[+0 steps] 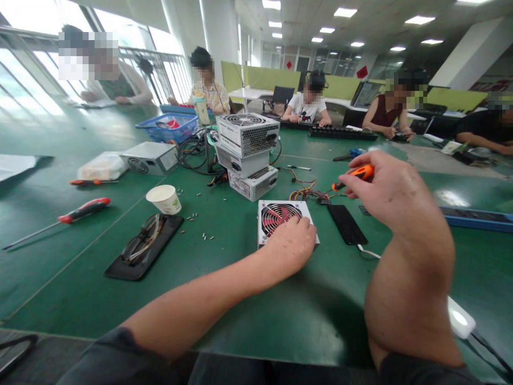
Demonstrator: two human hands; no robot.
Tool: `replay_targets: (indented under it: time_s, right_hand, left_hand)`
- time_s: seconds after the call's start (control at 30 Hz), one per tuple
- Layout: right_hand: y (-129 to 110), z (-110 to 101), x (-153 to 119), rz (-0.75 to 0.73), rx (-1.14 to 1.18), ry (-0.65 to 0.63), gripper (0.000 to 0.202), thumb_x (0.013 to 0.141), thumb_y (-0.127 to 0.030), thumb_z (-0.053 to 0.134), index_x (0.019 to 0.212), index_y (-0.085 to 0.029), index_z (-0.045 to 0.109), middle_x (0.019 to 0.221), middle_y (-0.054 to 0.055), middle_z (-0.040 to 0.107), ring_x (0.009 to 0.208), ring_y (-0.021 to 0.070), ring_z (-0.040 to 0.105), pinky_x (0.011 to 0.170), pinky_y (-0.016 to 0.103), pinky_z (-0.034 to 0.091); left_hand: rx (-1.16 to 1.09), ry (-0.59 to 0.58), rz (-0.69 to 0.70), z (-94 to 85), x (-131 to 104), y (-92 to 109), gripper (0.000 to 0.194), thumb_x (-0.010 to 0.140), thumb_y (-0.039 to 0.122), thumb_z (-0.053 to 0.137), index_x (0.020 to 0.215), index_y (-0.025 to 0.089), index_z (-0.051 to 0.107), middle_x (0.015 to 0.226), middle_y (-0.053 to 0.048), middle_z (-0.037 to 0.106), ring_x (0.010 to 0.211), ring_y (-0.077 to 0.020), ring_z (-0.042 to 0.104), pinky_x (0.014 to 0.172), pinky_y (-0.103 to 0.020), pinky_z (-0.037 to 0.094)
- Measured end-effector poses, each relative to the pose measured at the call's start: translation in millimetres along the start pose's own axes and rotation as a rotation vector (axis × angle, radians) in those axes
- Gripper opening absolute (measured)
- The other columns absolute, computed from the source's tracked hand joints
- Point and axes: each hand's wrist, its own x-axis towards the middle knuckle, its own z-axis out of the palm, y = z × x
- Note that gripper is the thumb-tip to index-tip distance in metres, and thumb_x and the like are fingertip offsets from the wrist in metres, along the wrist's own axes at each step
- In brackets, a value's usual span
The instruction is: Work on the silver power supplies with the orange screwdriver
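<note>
Head view: green table (pixel 224 243); PSU stack (pixel 247 158) twd back; single PSU (pixel 279 218), fan-side up, nr table's front edge. L hand (pixel 292 240) curled on its top, can't tell if gripping; R hand (pixel 388 184) gripping orange driver (pixel 364 171), apart from PSU. Step: prob. steadying PSU for driver work; next needs firm L hold, driver brought over.

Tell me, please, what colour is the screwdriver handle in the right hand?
The screwdriver handle is orange with black, seen best in the head view.
</note>
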Motion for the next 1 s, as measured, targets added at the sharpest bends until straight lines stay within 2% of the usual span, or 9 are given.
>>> replay_targets:
  time_s: [0.13,0.2,0.33,0.47,0.6,0.7,0.9,1.0]
  right_hand:
    - [7,33,20,0.010,0.178,0.130,0.039,0.078,-0.030,0.076,0.113,-0.022,0.062,0.098,0.009,0.075,0.086,0.0269,0.071,0.077,0.043,0.055]
    - [9,47,27,-0.012,0.294,0.116,0.035,0.077,-0.029,0.075,0.109,-0.023,0.060,0.096,0.007,0.074,0.083,0.0245,0.070,0.076,0.041,0.056]
    - [7,63,29,-0.082,0.297,0.106,0.025,0.083,-0.031,0.070,0.104,-0.022,0.060,0.084,0.002,0.069,0.072,0.0200,0.065,0.071,0.037,0.053]
    - [-1,76,25,-0.122,0.346,0.088,0.026,0.085,-0.032,0.070,0.106,-0.021,0.059,0.082,0.000,0.065,0.067,0.0173,0.061,0.067,0.035,0.051]
    - [-7,99,22,-0.139,0.619,0.044,0.031,0.087,-0.035,0.073,0.111,-0.025,0.056,0.088,0.000,0.066,0.068,0.0174,0.064,0.062,0.034,0.053]
    - [-14,115,19,-0.172,0.736,-0.030,0.032,0.089,-0.035,0.072,0.115,-0.026,0.055,0.094,0.001,0.068,0.075,0.0190,0.067,0.067,0.036,0.055]
    - [-24,124,11,-0.234,0.720,-0.112,0.032,0.093,-0.036,0.068,0.121,-0.028,0.054,0.097,0.001,0.070,0.075,0.0186,0.067,0.075,0.040,0.058]
    - [-25,124,10,-0.242,0.661,-0.100,0.033,0.093,-0.036,0.067,0.122,-0.027,0.054,0.099,0.002,0.070,0.079,0.0201,0.069,0.079,0.041,0.057]
  left_hand:
    - [0.008,0.034,-0.085,0.4,-2,11,0.023,0.102,0.017,0.044,0.102,0.011,0.066,0.102,-0.017,0.067,0.096,-0.0310,0.065,0.079,-0.042,0.056]
    - [-0.007,0.026,-0.110,0.0,-2,12,0.021,0.102,0.017,0.045,0.101,0.012,0.066,0.102,-0.016,0.067,0.097,-0.0303,0.065,0.078,-0.041,0.056]
    - [-0.019,0.035,-0.104,-0.1,-3,12,0.017,0.100,0.014,0.047,0.099,0.012,0.064,0.101,-0.015,0.066,0.096,-0.0309,0.064,0.074,-0.042,0.056]
    - [-0.024,0.082,-0.022,1.9,-5,13,0.016,0.099,0.012,0.047,0.100,0.013,0.063,0.100,-0.014,0.064,0.093,-0.0280,0.063,0.069,-0.040,0.056]
    - [-0.072,0.124,0.185,5.5,-5,16,0.013,0.101,0.018,0.049,0.101,0.016,0.061,0.100,-0.009,0.065,0.089,-0.0241,0.064,0.063,-0.037,0.054]
    - [-0.114,0.131,0.268,12.6,-6,16,0.014,0.103,0.025,0.050,0.100,0.017,0.062,0.096,-0.006,0.066,0.085,-0.0219,0.065,0.056,-0.036,0.052]
    - [-0.134,0.206,0.332,29.8,-8,12,0.020,0.104,0.024,0.046,0.108,0.015,0.063,0.095,-0.005,0.068,0.082,-0.0207,0.066,0.058,-0.036,0.052]
    - [-0.129,0.179,0.342,31.6,-9,12,0.022,0.103,0.025,0.046,0.110,0.013,0.063,0.095,-0.008,0.069,0.083,-0.0213,0.066,0.060,-0.035,0.053]
